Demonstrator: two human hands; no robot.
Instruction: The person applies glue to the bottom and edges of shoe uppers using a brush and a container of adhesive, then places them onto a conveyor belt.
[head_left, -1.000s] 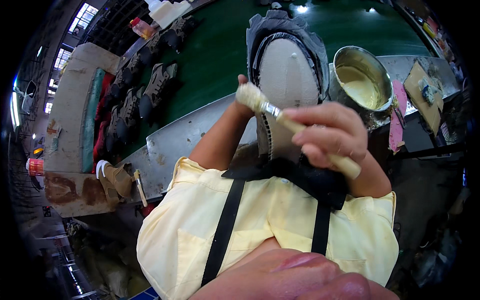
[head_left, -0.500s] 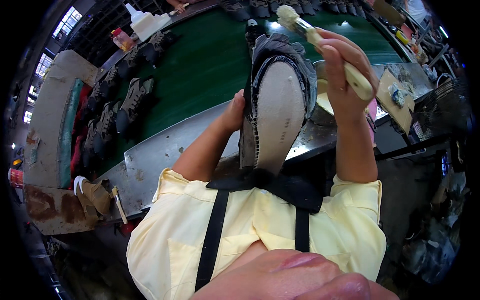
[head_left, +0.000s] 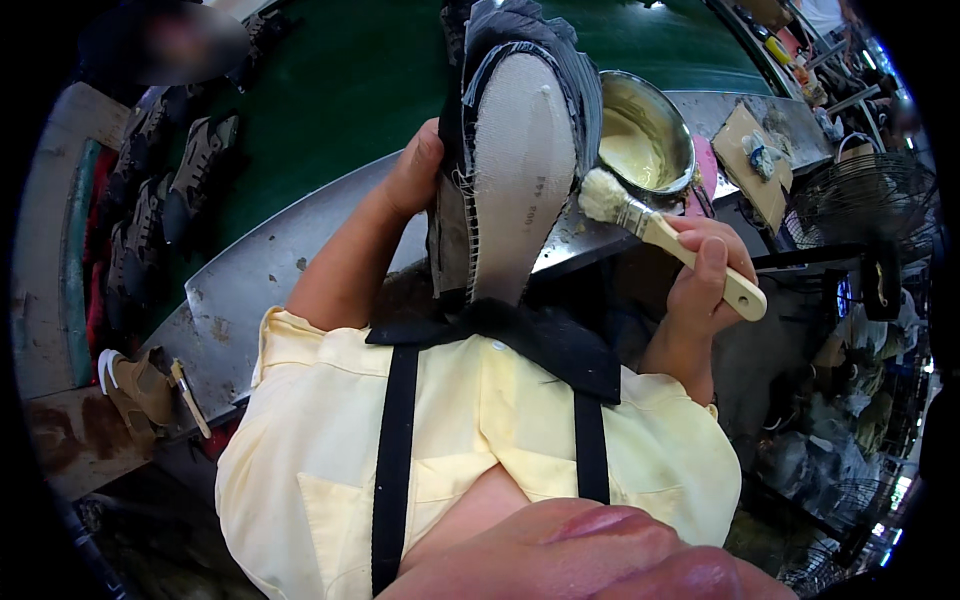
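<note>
Green belt [head_left: 330, 90] and metal desk [head_left: 262, 248] frame a shoe [head_left: 515, 170], sole showing, long axis pointing away. Right-hand [head_left: 710, 270] fingers [head_left: 712, 230] pinch a brush [head_left: 640, 217], bristles just off its right edge, near a pot [head_left: 662, 112]; the left hand [head_left: 412, 172] clasps its left edge, fingertips hidden.

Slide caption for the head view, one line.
Left hand holds a shoe; right hand holds a brush near a metal pot.
</note>
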